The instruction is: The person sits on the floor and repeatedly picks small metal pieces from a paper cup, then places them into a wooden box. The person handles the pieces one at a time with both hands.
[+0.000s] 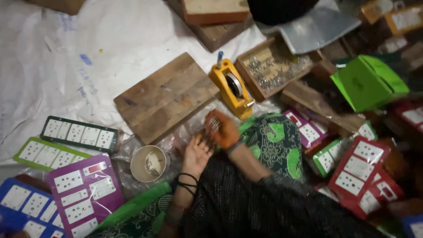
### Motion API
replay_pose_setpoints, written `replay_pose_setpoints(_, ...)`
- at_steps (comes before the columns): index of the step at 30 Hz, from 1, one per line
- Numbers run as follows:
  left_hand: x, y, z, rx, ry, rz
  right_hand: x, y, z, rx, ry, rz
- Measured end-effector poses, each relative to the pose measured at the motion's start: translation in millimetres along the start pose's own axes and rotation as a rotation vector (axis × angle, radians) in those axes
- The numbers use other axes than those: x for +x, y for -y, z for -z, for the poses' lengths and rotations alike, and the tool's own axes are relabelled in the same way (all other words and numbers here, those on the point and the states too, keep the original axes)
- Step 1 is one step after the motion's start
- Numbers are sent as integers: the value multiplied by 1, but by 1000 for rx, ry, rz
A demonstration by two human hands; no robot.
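Your right hand (222,130) was closed around a bunch of small screws (213,124), held just above your open, palm-up left hand (197,152). The cup (149,164) sat left of both, nearer the left.

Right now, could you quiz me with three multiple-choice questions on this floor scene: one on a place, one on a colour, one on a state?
1. Where is the small round cup?
A. left of the left hand
B. on the wooden board
C. inside the green box

2. What colour is the tape dispenser?
A. red
B. yellow
C. blue

3. How is the right hand?
A. flat and empty
B. out of view
C. closed on small metal pieces

Answers: 1 A, the cup sits just left of that hand. 2 B, its body is yellow. 3 C, the fingers curl round the pieces.
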State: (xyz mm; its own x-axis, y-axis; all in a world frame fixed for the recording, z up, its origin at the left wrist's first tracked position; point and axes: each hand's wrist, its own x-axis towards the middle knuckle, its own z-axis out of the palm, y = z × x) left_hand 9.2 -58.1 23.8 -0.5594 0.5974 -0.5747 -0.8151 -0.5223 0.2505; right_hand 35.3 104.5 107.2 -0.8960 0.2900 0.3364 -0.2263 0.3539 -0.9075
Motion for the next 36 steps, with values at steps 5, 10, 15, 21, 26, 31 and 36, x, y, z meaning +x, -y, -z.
replay_pose_setpoints(5,34,17,14,-185,2,-104,-15,48,-59,947,-74,-556)
replay_pose_setpoints(10,44,18,11,-128,96,-158,-20,50,-60,576,-20,-290)
replay_pose_setpoints(15,39,21,2,-158,6,-102,-29,71,-51,143,-68,-125)
replay_pose_setpoints(21,43,20,-3,-206,128,-86,-28,84,-45,61,-106,32)
replay_pose_setpoints(26,39,19,-7,-185,154,-51,-31,76,-38,88,-79,-13)
replay_pose_setpoints(31,35,17,-13,-151,22,8,-17,57,-13,103,-42,-240)
replay_pose_setpoints(36,38,-8,-33,236,-47,-36,28,15,25,187,117,-446)
